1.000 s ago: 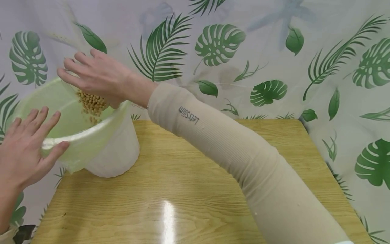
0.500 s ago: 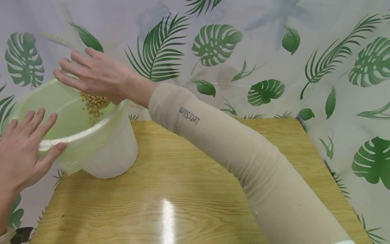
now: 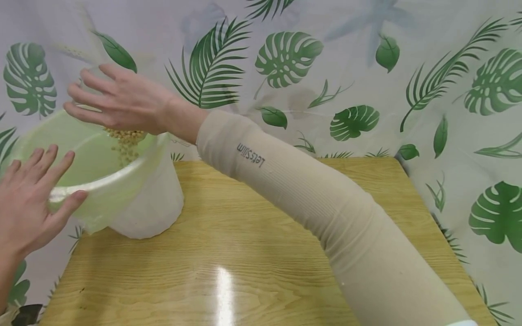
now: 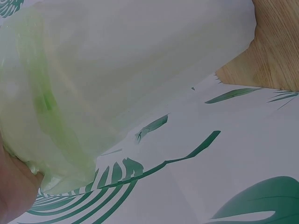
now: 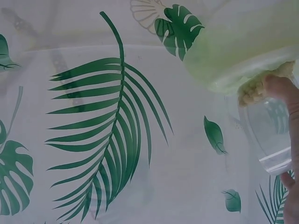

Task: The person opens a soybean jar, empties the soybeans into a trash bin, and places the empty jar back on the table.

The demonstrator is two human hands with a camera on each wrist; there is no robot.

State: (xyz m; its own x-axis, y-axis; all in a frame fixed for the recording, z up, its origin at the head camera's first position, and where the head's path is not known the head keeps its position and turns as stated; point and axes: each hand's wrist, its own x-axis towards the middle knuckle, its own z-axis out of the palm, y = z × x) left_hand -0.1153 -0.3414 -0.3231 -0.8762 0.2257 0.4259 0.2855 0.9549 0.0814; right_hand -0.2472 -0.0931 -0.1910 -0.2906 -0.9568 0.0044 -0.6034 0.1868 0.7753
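A white bin (image 3: 152,210) lined with a pale green plastic bag (image 3: 118,197) stands at the table's left. My right hand (image 3: 126,99) is over its opening and grips a clear plastic cup (image 5: 271,140), tipped mouth-down. Round tan beans, like soybeans (image 3: 128,151), pour from the cup into the bag; the hand hides most of the cup in the head view. My left hand (image 3: 30,194) is at the near left rim with fingers straight and spread. In the left wrist view, the bag's folded edge (image 4: 51,130) hangs over the bin beside that hand.
The bin is on a wooden table (image 3: 253,253), close to its left edge. A white cloth with green leaf prints (image 3: 346,81) hangs behind and to the sides. My right sleeve (image 3: 302,194) reaches across the table.
The right hand has shifted slightly left and tilted the cup further; fewer beans show at the cup's mouth as they fall. The left hand stays at the rim.
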